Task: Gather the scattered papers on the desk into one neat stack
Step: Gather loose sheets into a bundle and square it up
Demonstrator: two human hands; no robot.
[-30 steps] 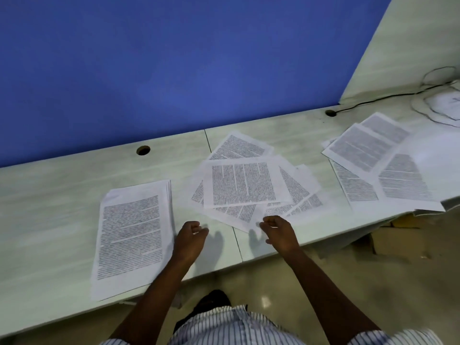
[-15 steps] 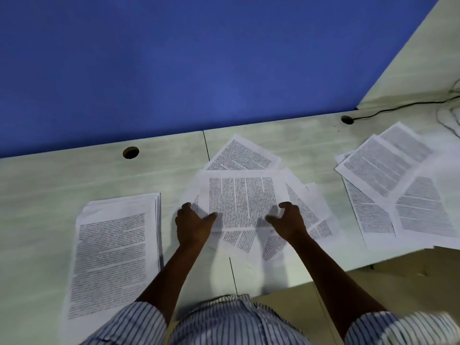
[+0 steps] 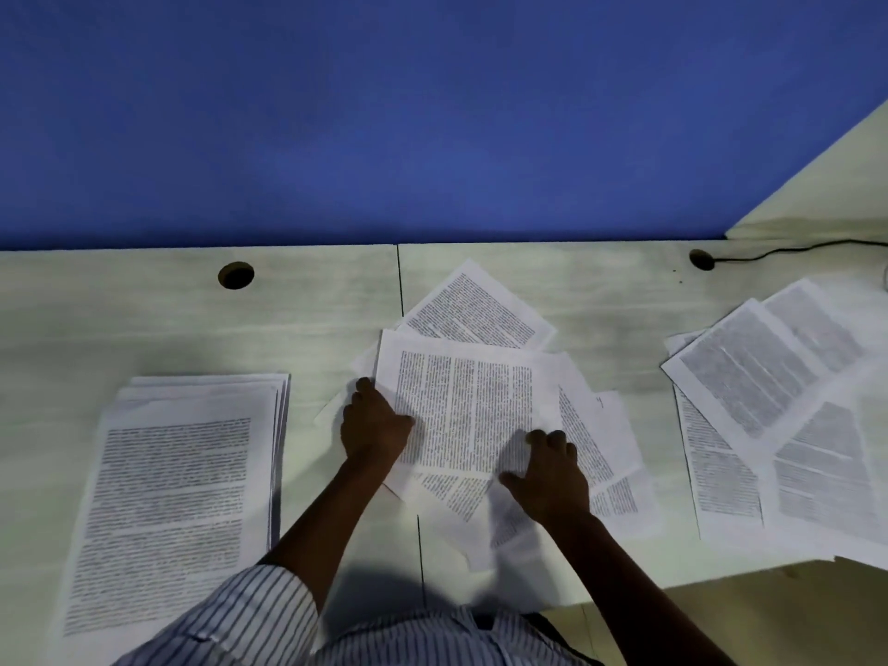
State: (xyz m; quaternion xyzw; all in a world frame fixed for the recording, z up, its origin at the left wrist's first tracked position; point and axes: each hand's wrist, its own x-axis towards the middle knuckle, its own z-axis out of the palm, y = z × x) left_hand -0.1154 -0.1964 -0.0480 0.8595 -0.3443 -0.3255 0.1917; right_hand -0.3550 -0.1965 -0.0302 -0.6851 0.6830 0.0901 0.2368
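Note:
A fanned pile of printed sheets (image 3: 463,401) lies crosswise in the middle of the pale desk (image 3: 144,324). My left hand (image 3: 372,423) rests on the pile's left edge, thumb on the top sheet and fingers at the sheets below. My right hand (image 3: 548,473) lies flat on the pile's lower right part, fingers spread. A squared stack of papers (image 3: 178,497) sits at the left. Another scatter of sheets (image 3: 778,411) covers the desk at the right. Whether either hand pinches a sheet is not clear.
A blue wall (image 3: 432,113) backs the desk. Two cable holes (image 3: 235,275) (image 3: 701,259) sit near the back edge, and a black cable (image 3: 793,247) runs from the right one. The desk's front edge is cut back at the lower right, where the floor (image 3: 769,617) shows.
Both hands moved from the desk's front edge forward onto the middle pile. The view has shifted closer and more directly above the desk.

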